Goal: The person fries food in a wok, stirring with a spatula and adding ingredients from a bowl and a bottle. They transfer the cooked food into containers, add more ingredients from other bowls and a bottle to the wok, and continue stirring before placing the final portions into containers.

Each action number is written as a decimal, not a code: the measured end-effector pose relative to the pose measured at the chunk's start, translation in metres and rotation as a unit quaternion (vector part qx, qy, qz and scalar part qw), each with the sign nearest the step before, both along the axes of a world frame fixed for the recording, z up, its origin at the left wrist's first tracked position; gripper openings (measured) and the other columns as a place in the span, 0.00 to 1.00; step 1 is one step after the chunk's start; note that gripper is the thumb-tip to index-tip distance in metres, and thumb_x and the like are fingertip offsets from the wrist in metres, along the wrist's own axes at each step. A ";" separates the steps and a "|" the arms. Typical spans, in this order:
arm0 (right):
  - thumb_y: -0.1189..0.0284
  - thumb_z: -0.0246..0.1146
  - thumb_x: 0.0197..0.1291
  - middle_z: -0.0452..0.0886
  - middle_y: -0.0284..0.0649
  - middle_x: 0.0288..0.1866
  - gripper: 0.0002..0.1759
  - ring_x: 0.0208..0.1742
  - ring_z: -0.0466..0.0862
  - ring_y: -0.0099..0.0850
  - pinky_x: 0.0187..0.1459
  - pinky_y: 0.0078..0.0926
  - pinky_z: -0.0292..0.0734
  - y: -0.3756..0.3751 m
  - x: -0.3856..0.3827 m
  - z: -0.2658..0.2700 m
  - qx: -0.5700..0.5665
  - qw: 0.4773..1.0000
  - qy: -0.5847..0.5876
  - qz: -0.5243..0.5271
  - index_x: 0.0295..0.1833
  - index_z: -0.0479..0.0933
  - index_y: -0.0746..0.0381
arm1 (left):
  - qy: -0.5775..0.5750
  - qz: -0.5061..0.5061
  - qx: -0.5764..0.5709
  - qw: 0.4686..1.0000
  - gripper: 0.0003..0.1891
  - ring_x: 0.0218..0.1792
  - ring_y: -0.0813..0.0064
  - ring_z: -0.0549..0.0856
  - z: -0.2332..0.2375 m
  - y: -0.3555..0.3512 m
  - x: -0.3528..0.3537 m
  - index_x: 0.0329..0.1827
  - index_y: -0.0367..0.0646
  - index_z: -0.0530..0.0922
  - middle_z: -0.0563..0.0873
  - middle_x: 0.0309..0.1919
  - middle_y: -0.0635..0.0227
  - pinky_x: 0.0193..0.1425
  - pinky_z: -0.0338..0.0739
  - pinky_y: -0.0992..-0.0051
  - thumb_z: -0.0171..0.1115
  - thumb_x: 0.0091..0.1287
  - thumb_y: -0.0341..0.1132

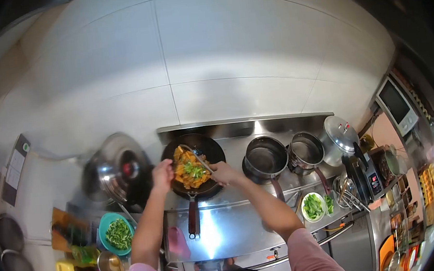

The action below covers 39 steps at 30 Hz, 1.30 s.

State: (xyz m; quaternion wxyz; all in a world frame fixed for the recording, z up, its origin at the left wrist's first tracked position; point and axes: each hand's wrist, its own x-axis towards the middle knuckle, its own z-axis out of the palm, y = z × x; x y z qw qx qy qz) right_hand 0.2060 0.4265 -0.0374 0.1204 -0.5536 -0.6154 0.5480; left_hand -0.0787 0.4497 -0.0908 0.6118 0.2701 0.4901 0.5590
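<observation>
A dark frying pan [213, 149] with a brown handle stands on the stove in front of me. Orange-brown chunks of food topped with chopped greens [191, 170] lie within its outline. My right hand [226, 174] is closed around a thin metal utensil [198, 159], which slants up and left across the food; its working end is hard to make out. My left hand [163, 175] is at the left edge of the food, fingers bent and drawn together. Whatever those fingers pinch, if anything, is hidden.
Right of the pan stand two dark saucepans [266, 154] [306, 149], a lidded pot [339, 129] and a white bowl of greens [313, 207]. A domed lid [123, 168] is at left, above a teal bowl of chopped greens [117, 234]. A pink item [177, 242] lies by the counter's front.
</observation>
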 end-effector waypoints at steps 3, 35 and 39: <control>0.74 0.59 0.56 0.85 0.57 0.39 0.17 0.39 0.87 0.50 0.40 0.47 0.82 -0.021 -0.004 -0.020 0.214 0.943 -0.206 0.151 0.53 0.78 0.64 | 0.117 0.059 -0.020 0.991 0.12 0.12 0.87 0.63 -0.011 -0.058 -0.003 0.30 0.50 0.82 0.68 0.13 0.83 0.15 0.51 0.80 0.65 0.69 0.44; 0.69 0.64 0.55 0.85 0.58 0.36 0.28 0.39 0.88 0.45 0.45 0.37 0.80 -0.098 0.013 0.154 0.165 0.871 -0.368 0.280 0.64 0.79 0.59 | 0.535 -0.514 0.009 0.670 0.16 0.51 0.52 0.86 -0.230 -0.420 0.065 0.53 0.39 0.79 0.86 0.47 0.48 0.53 0.81 0.51 0.51 0.71 0.39; 0.69 0.62 0.52 0.83 0.55 0.28 0.27 0.32 0.87 0.46 0.40 0.41 0.80 -0.086 -0.008 0.167 0.116 0.840 -0.412 0.333 0.61 0.80 0.57 | 0.556 -0.506 0.080 0.655 0.15 0.49 0.55 0.87 -0.223 -0.420 0.058 0.52 0.39 0.79 0.86 0.49 0.49 0.52 0.81 0.53 0.52 0.70 0.39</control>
